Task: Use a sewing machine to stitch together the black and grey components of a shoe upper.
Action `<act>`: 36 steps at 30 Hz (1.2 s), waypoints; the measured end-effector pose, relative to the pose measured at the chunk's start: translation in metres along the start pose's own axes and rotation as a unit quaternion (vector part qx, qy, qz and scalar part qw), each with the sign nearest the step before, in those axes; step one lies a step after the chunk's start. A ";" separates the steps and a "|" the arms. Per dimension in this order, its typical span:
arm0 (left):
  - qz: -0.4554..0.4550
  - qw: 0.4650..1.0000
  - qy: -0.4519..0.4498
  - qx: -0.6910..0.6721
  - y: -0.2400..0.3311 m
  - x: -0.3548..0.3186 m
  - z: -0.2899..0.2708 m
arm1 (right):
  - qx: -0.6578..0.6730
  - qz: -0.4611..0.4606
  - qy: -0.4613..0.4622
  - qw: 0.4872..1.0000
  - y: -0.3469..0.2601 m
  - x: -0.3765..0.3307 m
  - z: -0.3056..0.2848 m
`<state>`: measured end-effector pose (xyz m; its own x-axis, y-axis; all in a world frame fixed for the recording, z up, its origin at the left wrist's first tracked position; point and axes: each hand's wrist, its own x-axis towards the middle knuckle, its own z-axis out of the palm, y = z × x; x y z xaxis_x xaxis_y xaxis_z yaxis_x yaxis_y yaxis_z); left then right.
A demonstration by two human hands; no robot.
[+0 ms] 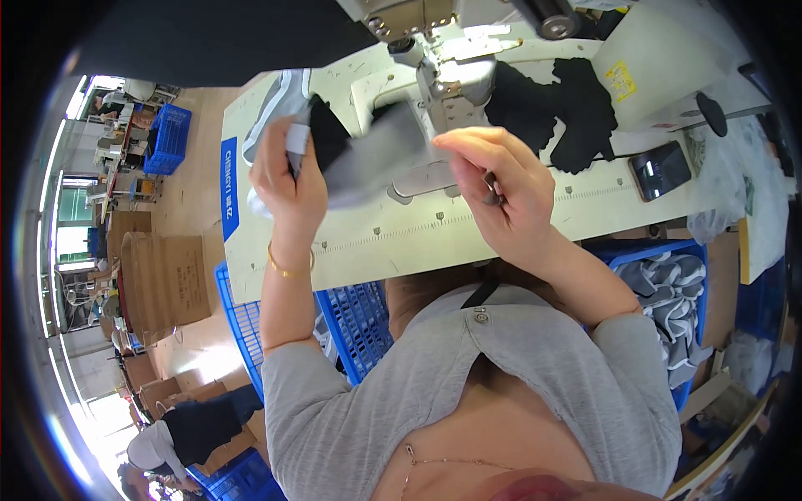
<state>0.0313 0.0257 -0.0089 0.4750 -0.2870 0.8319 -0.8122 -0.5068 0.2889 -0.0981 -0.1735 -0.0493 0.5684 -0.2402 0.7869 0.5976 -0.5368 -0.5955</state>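
Observation:
Over the front of the pale sewing table [351,255], my left hand [288,179] is closed on a grey fabric piece [380,154] with a white edge. Motion smears the cloth, which stretches toward my right hand [514,188]. The thumb and forefinger of that hand are pinched together at the cloth's right end; contact there is hard to make out. A small dark metal tool [493,190], perhaps thread snips, is tucked in my right palm. The sewing machine [455,96] stands just beyond both hands. Grey pieces with white trim [284,100] lie beyond my left hand.
Black cut fabric [576,108] lies right of the machine, with a dark phone [660,171] nearer the table's right end. A blue crate [700,259] of grey pieces stands below right; blue baskets [359,326] stand below left. Another person [184,434] bends among boxes.

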 end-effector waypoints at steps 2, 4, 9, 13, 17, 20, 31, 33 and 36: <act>-0.098 0.977 -0.174 -0.073 0.023 -0.014 -0.015 | -0.038 -0.012 -0.013 0.999 0.001 0.002 0.011; -0.180 0.945 -0.201 -0.184 0.034 -0.030 -0.015 | -0.042 0.044 -0.102 0.993 -0.004 -0.013 0.022; -0.472 0.745 -0.277 -0.382 0.036 -0.038 -0.002 | 0.124 0.313 -0.260 0.905 0.000 -0.036 0.014; -0.524 0.676 -0.297 -0.424 0.031 -0.040 0.010 | 0.047 0.239 -0.200 0.949 0.017 -0.032 -0.014; -0.532 0.643 -0.311 -0.455 0.037 -0.038 0.013 | -0.082 0.076 -0.191 0.975 0.023 -0.024 -0.019; -0.531 0.633 -0.317 -0.466 0.039 -0.039 0.014 | -0.109 0.044 -0.204 0.972 0.023 -0.021 -0.020; -0.506 0.618 -0.352 -0.487 0.037 -0.043 0.013 | -0.054 0.038 -0.270 0.961 0.029 -0.013 -0.026; -0.504 0.622 -0.350 -0.486 0.041 -0.042 0.013 | -0.033 0.052 -0.275 0.960 0.032 -0.013 -0.026; -0.502 0.658 -0.313 -0.466 0.047 -0.044 0.011 | 0.057 0.155 -0.140 0.976 0.028 -0.018 -0.028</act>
<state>-0.0237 0.0054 -0.0374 0.7399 -0.6140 -0.2748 0.3017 -0.0622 0.9514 -0.1074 -0.2071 -0.0753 0.8550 -0.1377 0.5000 0.4217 -0.3767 -0.8248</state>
